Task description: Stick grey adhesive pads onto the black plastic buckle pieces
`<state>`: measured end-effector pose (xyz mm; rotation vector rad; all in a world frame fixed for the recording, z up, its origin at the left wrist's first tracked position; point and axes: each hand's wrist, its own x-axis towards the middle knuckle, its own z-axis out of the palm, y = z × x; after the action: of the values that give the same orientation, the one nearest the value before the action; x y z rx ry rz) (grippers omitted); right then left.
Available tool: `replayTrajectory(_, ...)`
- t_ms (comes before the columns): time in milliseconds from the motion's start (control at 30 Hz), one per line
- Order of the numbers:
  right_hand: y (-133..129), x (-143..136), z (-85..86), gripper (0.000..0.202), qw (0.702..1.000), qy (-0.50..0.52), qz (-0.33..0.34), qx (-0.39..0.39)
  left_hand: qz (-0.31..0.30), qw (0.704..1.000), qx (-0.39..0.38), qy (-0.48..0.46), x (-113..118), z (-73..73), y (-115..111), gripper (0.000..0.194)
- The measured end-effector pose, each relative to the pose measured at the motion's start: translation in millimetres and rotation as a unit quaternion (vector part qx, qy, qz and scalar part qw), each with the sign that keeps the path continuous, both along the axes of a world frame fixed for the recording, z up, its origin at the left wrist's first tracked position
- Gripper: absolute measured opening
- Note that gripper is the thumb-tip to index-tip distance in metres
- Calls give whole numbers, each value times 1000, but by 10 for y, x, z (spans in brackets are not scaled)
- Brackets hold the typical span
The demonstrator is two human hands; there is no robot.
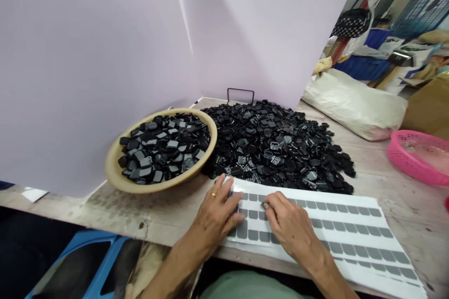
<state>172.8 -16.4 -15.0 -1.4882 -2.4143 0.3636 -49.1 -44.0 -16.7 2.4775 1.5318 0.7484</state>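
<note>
A tan round bowl [114, 168] stands on the wooden desk [168, 210], to the left of the sticker sheet [336, 229]. It is filled with small black plastic pieces [163, 147], many with a grey face up. Just to the right of the bowl, touching its rim, a big loose heap of black parts [277, 145] lies on the desk, directly behind the sheet. Some parts have white marks, but they are too small to read.

The left hand [217, 217] lies flat on the left end of the sheet, fingers spread and pressing it down; it holds nothing. A gold ring [213, 194] is on one finger. The right hand [289, 226] is just beside it on the sheet, fingers curled, fingertips pinching at one grey sticker [264, 205]; I cannot tell if the sticker is lifted.

The white sheet carries rows of grey rectangular stickers and its right end is cut off by the picture edge. Far right of the sheet, a pink basket [410, 159] is partly cut off; its contents are not visible. No writing can be read.
</note>
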Motion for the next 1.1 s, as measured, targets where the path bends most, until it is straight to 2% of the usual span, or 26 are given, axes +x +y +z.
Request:
replayTrajectory(67, -3, -57, 28, 16, 1000, -10, 17, 2, -11, 999, -33, 21, -44, -227, -135, 41)
replayTrajectory(133, -19, -122, 35, 16, 999, -20, 33, 2, -21, 998, -45, 29, -117, -391, -245, 50)
replayTrajectory(233, -45, -242, 13, 15, 998, -44, 51, 14, -34, 998, -45, 28, -196, -531, -349, 60)
replayTrajectory(300, -52, -332, -4, 14, 996, -60, 56, 25, -29, 998, -42, 21, -211, -575, -376, 60)
replayTrajectory(467, -55, -512, -23, 13, 995, -74, 48, 34, -19, 998, -60, 13, -183, -590, -377, 56)
replayTrajectory(633, -75, -570, -51, 14, 996, -76, 34, 21, 1, 997, -72, 7, -155, -571, -387, 56)
replayTrajectory(900, -90, -637, -19, 12, 997, -77, 21, 11, -18, 996, -83, 33, -166, -552, -387, 62)
replayTrajectory(1100, 20, -657, -48, 12, 999, 34, 20, -19, -8, 994, -89, 58, -149, -530, -357, 63)
